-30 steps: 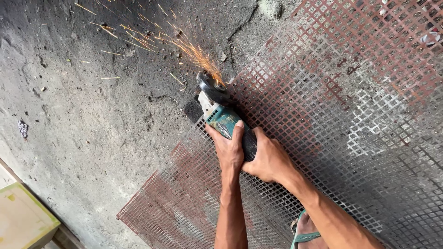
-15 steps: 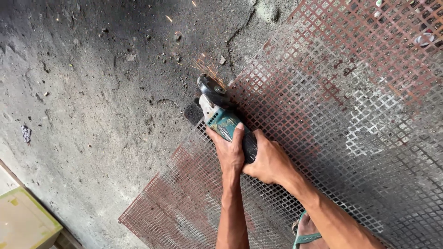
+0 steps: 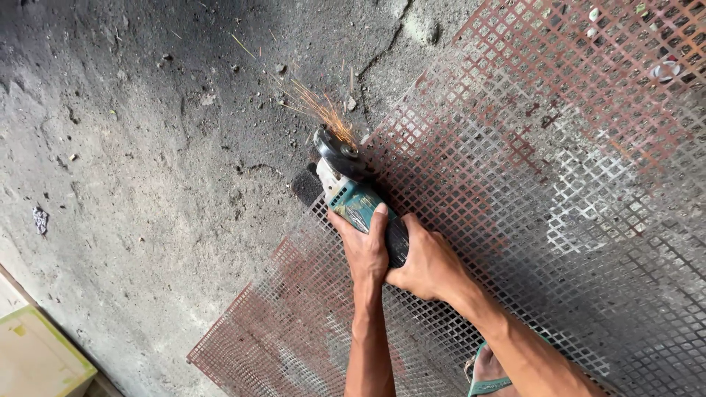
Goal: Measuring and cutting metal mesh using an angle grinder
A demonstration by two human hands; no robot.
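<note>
Both my hands grip a teal and black angle grinder [image 3: 351,197]. My left hand [image 3: 365,248] wraps its body from the left, and my right hand [image 3: 429,265] holds its rear end. The grinder's disc [image 3: 332,149] touches the edge of a rusty perforated metal sheet [image 3: 529,191] that lies on the concrete floor [image 3: 147,162]. Orange sparks [image 3: 318,110] fly up and left from the disc. A black side handle [image 3: 307,187] sticks out to the left of the grinder.
My foot in a teal-strapped sandal [image 3: 489,373] stands on the sheet at the bottom. A yellow-green board [image 3: 33,356] lies at the bottom left corner. Small stones and a crack [image 3: 382,44] mark the concrete.
The spark shower was broad, then nearly stopped, and now shows again as a short burst. My hands and the grinder have stayed at the sheet's edge.
</note>
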